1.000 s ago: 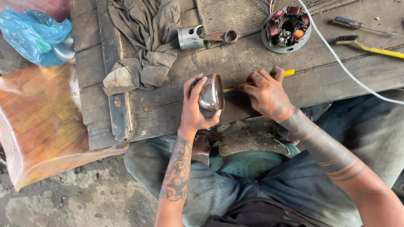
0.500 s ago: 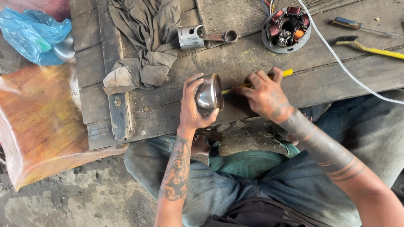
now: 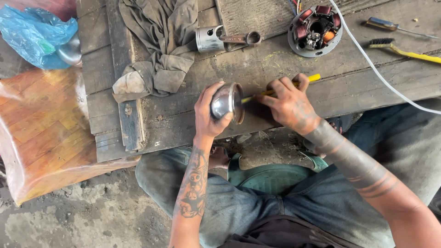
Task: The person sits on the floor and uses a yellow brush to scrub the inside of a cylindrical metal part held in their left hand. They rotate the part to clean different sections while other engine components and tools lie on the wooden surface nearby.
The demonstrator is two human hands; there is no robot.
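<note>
My left hand grips a shiny round metal cup-shaped part, held on its side above the near edge of the wooden bench. My right hand holds a thin yellow-handled tool whose tip reaches into the open mouth of the metal part. The tool's tip is hidden inside the part.
On the bench lie a grey rag, a piston with connecting rod, a round coil plate with wires, a yellow-handled wire brush, a screwdriver and a white cable. A blue plastic bag and a wrapped wooden board are at left.
My left hand has turned the metal part and shifted it slightly up and left. My right hand stays on the tool in nearly the same place.
</note>
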